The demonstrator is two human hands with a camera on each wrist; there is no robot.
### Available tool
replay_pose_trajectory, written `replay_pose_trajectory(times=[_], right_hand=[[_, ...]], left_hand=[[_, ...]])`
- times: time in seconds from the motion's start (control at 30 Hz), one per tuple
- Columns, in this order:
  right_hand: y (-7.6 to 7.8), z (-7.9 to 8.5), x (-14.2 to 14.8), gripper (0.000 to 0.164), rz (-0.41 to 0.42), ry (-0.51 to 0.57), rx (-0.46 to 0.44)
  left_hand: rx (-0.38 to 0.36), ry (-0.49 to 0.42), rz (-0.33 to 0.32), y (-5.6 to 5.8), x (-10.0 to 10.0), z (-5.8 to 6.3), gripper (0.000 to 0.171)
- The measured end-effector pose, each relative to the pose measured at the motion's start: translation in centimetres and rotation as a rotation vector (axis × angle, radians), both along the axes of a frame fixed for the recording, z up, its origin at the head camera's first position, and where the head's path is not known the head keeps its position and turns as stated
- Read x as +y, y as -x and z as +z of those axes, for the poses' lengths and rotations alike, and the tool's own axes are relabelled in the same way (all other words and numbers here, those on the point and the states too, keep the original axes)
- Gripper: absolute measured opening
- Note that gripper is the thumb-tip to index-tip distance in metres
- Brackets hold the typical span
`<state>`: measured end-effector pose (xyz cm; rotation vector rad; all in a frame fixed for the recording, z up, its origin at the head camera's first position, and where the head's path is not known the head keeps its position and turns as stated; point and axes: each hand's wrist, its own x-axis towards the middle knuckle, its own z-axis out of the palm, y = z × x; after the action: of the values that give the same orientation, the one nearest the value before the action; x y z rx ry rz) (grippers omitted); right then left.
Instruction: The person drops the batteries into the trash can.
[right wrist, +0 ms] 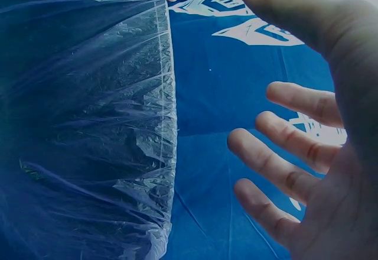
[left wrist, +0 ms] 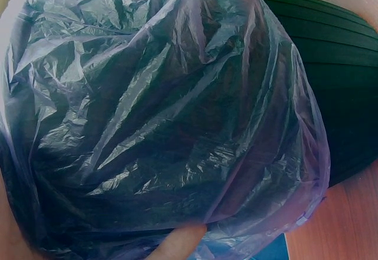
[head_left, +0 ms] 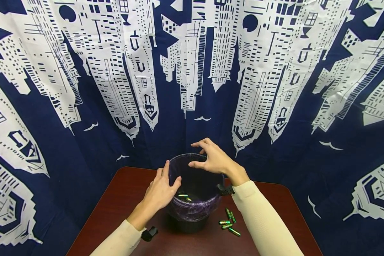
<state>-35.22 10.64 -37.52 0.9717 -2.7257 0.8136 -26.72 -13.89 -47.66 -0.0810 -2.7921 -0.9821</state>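
Observation:
A dark round bin (head_left: 188, 227) stands on the table, lined with a thin purplish plastic bag (head_left: 195, 211) folded over its rim. My left hand (head_left: 160, 190) is at the bin's left rim, fingers extended and thumb apart; in the left wrist view a fingertip (left wrist: 180, 241) overlaps the bag's outer side. Above the right back part of the opening is my right hand (head_left: 212, 158), thumb and fingers spread with nothing between them. In the right wrist view its fingers (right wrist: 277, 159) stand apart from the bag's edge (right wrist: 168, 106). Small shiny battery-like cylinders (head_left: 183, 195) show inside the bin.
Several green and gold battery-like cylinders (head_left: 234, 232) lie on the reddish-brown table (head_left: 121, 199), right of the bin. A navy curtain (head_left: 185, 131) with white buildings hangs behind and around the table. Dark bands (head_left: 149, 233) sit at both wrists.

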Motion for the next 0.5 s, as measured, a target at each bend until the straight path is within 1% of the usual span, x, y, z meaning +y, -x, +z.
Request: replay_pose_trajectory(times=[0.17, 0.5], right_hand=[[-0.19, -0.02, 0.23, 0.073, 0.012, -0.005, 0.015], [-0.53, 0.13, 0.77, 0.069, 0.028, 0.002, 0.013]], left_hand=[[0.002, 0.002, 0.001, -0.01, -0.01, -0.02, 0.094], [0.005, 0.002, -0.001, -0.03, 0.03, -0.01, 0.094]])
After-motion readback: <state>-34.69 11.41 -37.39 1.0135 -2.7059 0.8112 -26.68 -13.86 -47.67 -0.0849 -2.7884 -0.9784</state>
